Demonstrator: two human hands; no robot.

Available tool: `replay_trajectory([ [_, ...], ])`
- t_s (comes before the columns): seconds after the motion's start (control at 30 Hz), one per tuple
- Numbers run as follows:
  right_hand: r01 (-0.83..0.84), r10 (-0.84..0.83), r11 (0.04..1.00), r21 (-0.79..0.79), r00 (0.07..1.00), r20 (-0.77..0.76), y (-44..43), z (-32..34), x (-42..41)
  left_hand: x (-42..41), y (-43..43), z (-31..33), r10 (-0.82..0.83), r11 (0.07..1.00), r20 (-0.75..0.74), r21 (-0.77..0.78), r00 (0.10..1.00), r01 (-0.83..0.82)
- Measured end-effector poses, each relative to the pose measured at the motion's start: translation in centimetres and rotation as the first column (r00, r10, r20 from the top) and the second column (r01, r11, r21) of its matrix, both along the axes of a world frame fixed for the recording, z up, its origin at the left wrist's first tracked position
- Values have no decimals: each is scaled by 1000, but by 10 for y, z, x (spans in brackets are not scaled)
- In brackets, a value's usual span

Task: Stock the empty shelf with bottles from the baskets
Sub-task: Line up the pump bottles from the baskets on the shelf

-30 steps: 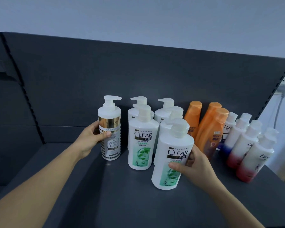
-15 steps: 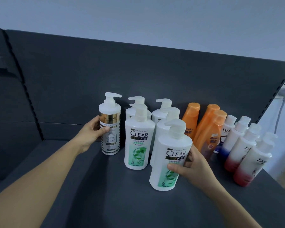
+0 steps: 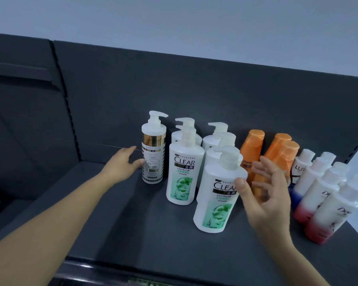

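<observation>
The left hand (image 3: 122, 165) reaches in with fingers loosely spread, its thumb touching the side of the gold-banded pump bottle (image 3: 153, 150), not gripping it; bare dark shelf (image 3: 112, 219) lies open to its left and below its forearm. The right hand (image 3: 265, 195) is spread wide, thumb against the front Clear bottle (image 3: 219, 193), fingers fanned before the orange bottles (image 3: 277, 157); to its right the white Dove bottles (image 3: 327, 199) crowd toward the shelf's right edge.
</observation>
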State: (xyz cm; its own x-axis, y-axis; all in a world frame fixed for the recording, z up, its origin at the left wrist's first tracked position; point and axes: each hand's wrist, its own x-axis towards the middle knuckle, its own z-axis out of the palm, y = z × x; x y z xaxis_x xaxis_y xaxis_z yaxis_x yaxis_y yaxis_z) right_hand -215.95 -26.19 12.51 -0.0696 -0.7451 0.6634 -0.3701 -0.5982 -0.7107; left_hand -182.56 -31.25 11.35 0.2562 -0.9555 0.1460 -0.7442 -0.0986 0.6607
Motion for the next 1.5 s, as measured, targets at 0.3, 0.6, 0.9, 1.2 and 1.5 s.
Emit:
replay_trajectory([
  [0.3, -372, 354, 927, 33, 845, -400, 47, 0, 85, 50, 145, -11, 242, 962, 304, 51, 921, -269],
  [0.6, -644, 642, 693, 325, 345, -685, 113, -48, 200, 78, 342, -42, 490, 714, 521, 219, 699, -665],
  [0.9, -695, 665, 542, 472, 12, -747, 208, -90, 303, 83, 516, -84, 631, 404, 570, 336, 526, -850],
  [1.2, -711, 650, 398, 580, -227, -725, 318, -136, 394, 112, 632, -151, 710, 258, 499, 472, 497, -843],
  [1.5, -533, 635, 366, 763, -456, -624, 403, -201, 450, 132, 677, -234, 716, 260, 286, 737, 637, -624],
])
